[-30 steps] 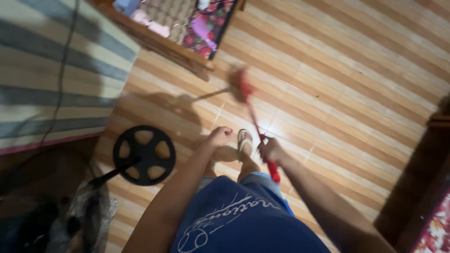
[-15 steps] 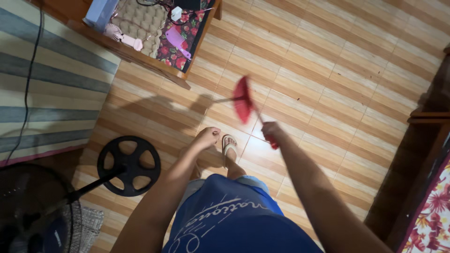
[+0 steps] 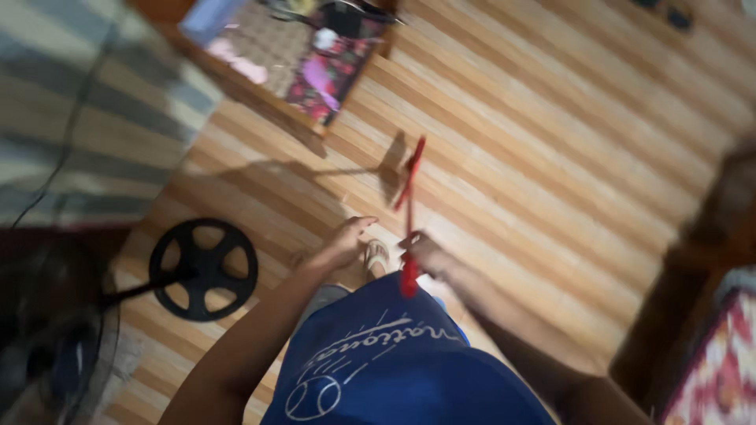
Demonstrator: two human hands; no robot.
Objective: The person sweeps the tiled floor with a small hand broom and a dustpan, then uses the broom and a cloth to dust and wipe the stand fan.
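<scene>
My right hand [image 3: 425, 253] grips the handle of a red swatter [image 3: 409, 185], a thin stick with a flat red head seen edge-on, pointing away from me over the floor. Its shadow falls on the floor to the left. My left hand [image 3: 346, 240] hangs in front of me with loosely curled fingers and holds nothing. Below the hands my sandalled foot [image 3: 376, 256] stands on the floor. I wear a blue shirt [image 3: 386, 362]. The picture is blurred by motion.
The floor [image 3: 551, 134] has tan striped tiles. A standing fan's round black base [image 3: 203, 269] sits at the left, its head at the lower left. A low wooden table [image 3: 291, 63] with small items is at the top. A striped mat [image 3: 71, 126] lies left; dark furniture stands right.
The red swatter has turned from face-on to edge-on and swung closer to my body. My right hand has drawn back toward me. The view has shifted and blurred.
</scene>
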